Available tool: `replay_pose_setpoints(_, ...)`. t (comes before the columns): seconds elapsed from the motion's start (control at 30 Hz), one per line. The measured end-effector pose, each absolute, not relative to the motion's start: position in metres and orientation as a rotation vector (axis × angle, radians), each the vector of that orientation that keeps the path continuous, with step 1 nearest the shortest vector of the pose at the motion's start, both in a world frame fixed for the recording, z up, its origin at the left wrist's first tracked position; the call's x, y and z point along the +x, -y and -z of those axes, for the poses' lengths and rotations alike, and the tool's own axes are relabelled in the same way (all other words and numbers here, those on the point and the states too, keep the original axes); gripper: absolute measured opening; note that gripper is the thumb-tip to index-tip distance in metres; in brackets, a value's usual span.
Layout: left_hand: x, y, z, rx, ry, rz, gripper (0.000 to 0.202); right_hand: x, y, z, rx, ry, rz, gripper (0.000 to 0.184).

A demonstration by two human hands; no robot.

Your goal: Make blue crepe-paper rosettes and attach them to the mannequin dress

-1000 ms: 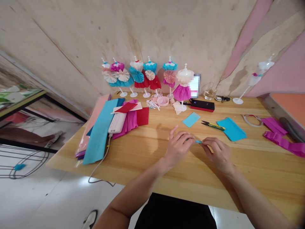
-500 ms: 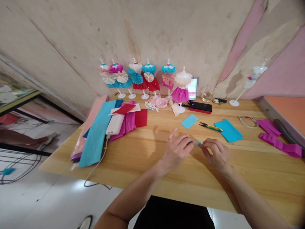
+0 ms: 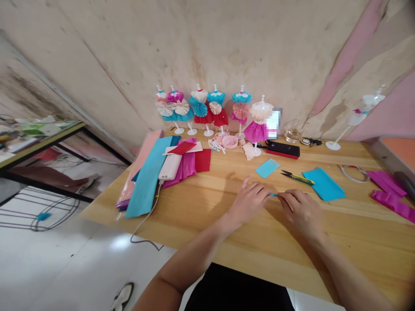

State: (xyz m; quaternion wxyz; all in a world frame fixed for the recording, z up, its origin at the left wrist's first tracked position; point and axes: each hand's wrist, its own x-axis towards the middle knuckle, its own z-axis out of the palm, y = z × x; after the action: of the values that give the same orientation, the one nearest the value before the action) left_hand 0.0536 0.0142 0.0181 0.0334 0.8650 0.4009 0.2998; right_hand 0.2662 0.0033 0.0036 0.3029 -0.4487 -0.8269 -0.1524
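Note:
A narrow blue strip, which looks like crepe paper (image 3: 272,195), stretches between my two hands just above the wooden table (image 3: 201,220). My left hand (image 3: 251,201) is closed on one end of it, with the index finger raised. The other end is pinched by my right hand (image 3: 301,211). Most of the strip is hidden by the fingers. Beyond my hands lie a small light-blue paper rectangle (image 3: 267,168) and yellow-green thread snips (image 3: 296,177). The snips' handle touches a larger blue folded piece (image 3: 326,185).
Miniature dress forms in paper dresses (image 3: 215,108) stand along the wall. On the left lie coloured paper sheets (image 3: 147,181) and a white power bank (image 3: 170,167) with a cable. A pink bowl (image 3: 230,141), a black-red box (image 3: 282,149) and magenta strips (image 3: 394,203) are also on the table.
The view has shifted left, so everything appears further right. Both hands keep hold of the blue strip, and less of it shows between the fingers.

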Motion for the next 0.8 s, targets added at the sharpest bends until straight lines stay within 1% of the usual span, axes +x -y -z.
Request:
replay_pose_setpoints(0.13,0.047,-0.029,0.0,2.771,-1.187,-0.739,0.018,0.256,-0.013,0.016,-1.185,2.292,0.223,0.016)
replay_pose_setpoints(0.3,0.043,-0.04,0.014,2.837,-1.208,-0.641,0.012,0.245,-0.015,0.036,-1.174,2.305,0.232,0.023)
replay_pose_setpoints(0.37,0.04,-0.043,0.016,2.833,-1.225,-0.589,0.014,0.243,-0.014,0.04,-1.163,2.291,0.216,0.025)
replay_pose_setpoints(0.5,0.023,-0.044,0.011,2.664,-1.422,-0.533,0.011,0.245,-0.013,0.047,-1.172,2.278,0.172,0.028)
replay_pose_setpoints(0.53,0.019,-0.044,0.008,2.612,-1.484,-0.554,0.013,0.246,-0.013,0.048,-1.18,2.277,0.159,0.028)
replay_pose_setpoints(0.6,0.016,-0.041,0.0,2.538,-1.527,-0.646,0.026,0.247,-0.014,0.05,-1.186,2.28,0.134,0.028)
replay_pose_setpoints(0.7,0.028,-0.035,-0.004,2.605,-1.284,-0.68,0.04,0.247,-0.014,0.052,-1.185,2.287,0.105,0.027)
replay_pose_setpoints(0.77,0.042,-0.031,0.001,2.713,-1.115,-0.605,0.043,0.245,-0.012,0.053,-1.199,2.285,0.092,0.023)
replay_pose_setpoints(0.8,0.049,-0.029,0.005,2.758,-1.078,-0.568,0.039,0.244,-0.011,0.054,-1.213,2.28,0.087,0.021)
